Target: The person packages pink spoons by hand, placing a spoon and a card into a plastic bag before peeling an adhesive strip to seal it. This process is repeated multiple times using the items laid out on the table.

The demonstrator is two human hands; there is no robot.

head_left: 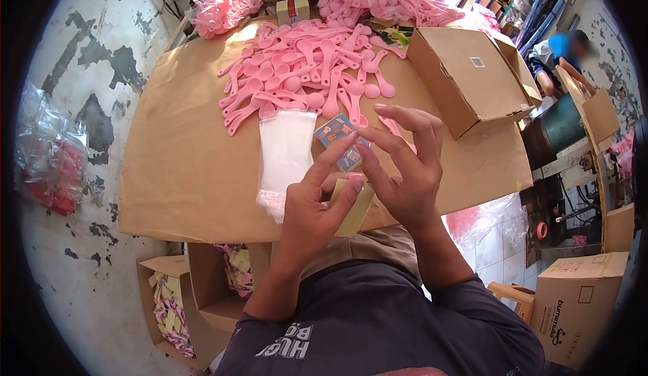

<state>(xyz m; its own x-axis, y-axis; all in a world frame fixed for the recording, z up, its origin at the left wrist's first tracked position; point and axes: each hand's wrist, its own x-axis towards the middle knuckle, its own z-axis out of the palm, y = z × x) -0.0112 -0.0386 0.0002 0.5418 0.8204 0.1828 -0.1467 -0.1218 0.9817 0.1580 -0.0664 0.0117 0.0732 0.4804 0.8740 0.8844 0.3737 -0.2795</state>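
- Pale yellow card (354,212), as I make it out on my feed, sits in my left hand (304,210), thumb over it, near the table's (182,153) front edge.
- Its long axis runs outward from the body, the far end leaning slightly right, the near end toward the lap.
- My hands are close together: the left is clamped on the card, while the right hand's (413,173) thumb and forefinger nearly meet by the left forefinger's tip. I cannot tell whether they pinch anything thin.
- Just beyond them is a blue printed card (349,160), partly hidden.
- Left of the hands, flat white sleeves (287,146) lie lengthwise; farther out, pink spoons (356,89) are heaped.
- By my judgement, one card is picked up and the heaped spoons remain loose; I cannot count anything finished.
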